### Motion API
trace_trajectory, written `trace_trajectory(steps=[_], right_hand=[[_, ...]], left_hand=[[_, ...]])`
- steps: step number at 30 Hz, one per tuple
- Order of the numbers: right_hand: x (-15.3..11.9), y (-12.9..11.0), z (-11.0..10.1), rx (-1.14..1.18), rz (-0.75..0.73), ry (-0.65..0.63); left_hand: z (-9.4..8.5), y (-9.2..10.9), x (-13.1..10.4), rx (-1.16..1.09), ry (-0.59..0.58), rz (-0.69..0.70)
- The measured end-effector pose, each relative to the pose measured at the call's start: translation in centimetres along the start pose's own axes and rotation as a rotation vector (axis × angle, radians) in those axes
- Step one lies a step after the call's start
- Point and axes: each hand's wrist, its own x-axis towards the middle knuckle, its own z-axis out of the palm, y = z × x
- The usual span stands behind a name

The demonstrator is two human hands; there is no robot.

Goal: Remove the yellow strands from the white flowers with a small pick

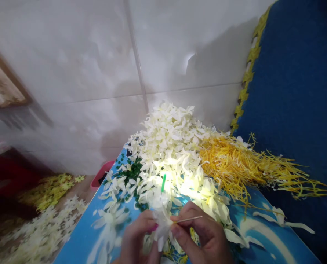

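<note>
Across our blue desk (79, 229) we have a heap of white flowers (167, 128) at the far middle and yellow strands (232, 161) on its right. In the near middle our right hand (202, 234) and left hand (138, 234) meet at a white flower (162, 225), the left fingers holding it and the right fingers pinched around a thin rod (189, 219) at its side, with a green stick (163, 182) just beyond.

Beyond the hands (204, 234) stands a tiled wall (83, 47); to their right, a blue foam mat (295, 91); left, a pink basin (95, 182).
</note>
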Motion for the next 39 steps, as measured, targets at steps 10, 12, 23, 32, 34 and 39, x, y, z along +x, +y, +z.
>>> trace_trajectory(steps=[10, 12, 23, 32, 34, 39], right_hand=[[0.6, -0.5, -0.3, -0.071, 0.061, -0.061], [1.1, -1.4, -1.0, -0.124, 0.042, -0.034], [2.1, -0.8, -2.0, -0.049, 0.239, 0.021], [2.7, -0.7, -2.6, -0.220, 0.117, 0.089], [3.3, -0.9, -2.8, -0.117, 0.200, 0.131], [4.1, -1.4, -3.6, -0.147, 0.248, 0.079]], left_hand=[[0.7, 1.5, 1.3, -0.161, -0.025, -0.150], [0.2, 1.7, 2.0, -0.170, -0.023, -0.223], [-1.2, 1.9, 8.7, -0.550, 0.032, -0.888], [-2.5, 0.0, 9.7, -0.630, -0.052, -0.909], [-3.0, -0.7, 10.1, -0.602, -0.048, -0.856], [-3.1, -1.1, 10.4, -0.595, -0.128, -0.822]])
